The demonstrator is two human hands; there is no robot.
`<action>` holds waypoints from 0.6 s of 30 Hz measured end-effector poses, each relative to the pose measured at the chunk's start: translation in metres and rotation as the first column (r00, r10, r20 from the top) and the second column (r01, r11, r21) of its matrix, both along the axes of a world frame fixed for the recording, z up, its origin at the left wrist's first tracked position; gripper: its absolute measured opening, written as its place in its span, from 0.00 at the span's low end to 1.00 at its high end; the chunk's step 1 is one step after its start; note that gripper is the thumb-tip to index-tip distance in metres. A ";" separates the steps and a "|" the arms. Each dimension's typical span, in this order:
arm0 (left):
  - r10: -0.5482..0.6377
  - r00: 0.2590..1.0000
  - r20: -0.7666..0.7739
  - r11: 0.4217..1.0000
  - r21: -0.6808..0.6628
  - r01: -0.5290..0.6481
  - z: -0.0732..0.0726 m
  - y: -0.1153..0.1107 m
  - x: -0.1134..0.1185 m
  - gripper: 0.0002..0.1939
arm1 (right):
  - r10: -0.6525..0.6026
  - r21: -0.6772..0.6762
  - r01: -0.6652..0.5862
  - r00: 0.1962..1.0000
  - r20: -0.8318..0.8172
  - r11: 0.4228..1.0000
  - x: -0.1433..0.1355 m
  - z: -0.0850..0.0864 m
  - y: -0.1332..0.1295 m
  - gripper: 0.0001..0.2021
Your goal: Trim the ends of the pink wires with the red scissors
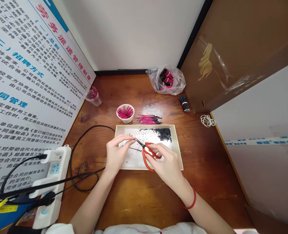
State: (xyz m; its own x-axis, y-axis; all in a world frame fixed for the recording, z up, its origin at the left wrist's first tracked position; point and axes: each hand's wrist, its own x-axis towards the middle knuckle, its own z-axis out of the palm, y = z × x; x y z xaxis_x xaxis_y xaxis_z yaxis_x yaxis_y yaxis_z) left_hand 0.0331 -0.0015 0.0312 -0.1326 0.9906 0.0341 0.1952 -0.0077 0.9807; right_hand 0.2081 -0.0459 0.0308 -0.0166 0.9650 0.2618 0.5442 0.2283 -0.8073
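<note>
Over the white tray (180, 156), my right hand (164, 161) is closed round the red handles of a pair of scissors (150, 156). The scissor blades point up and left toward my left fingertips. My left hand (118, 151) pinches something small at the blade tips, too small to make out. A thin dark red wire (135, 149) shows between the hands, over the tray. Short black pieces (163, 134) lie heaped in the tray's back right corner, with tiny bits scattered on its floor.
Behind the tray are a paper cup (125, 119) of pink wires and a wire pile (149, 119). Farther out stand a plastic cup (95, 99), a clear bag (168, 81), a black bundle (183, 103) and white bands (208, 121). A power strip (53, 182) and cables lie left.
</note>
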 end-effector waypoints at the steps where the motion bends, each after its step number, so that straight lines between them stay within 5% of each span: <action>1: 0.000 1.000 0.001 1.000 0.001 0.000 0.000 0.000 0.000 0.02 | 0.000 -0.005 0.000 1.000 0.003 1.000 0.000 0.000 0.000 0.04; 18: 0.006 1.000 0.016 1.000 -0.017 -0.006 0.000 0.000 0.000 0.02 | -0.006 0.005 0.006 1.000 -0.009 1.000 0.000 -0.004 -0.001 0.04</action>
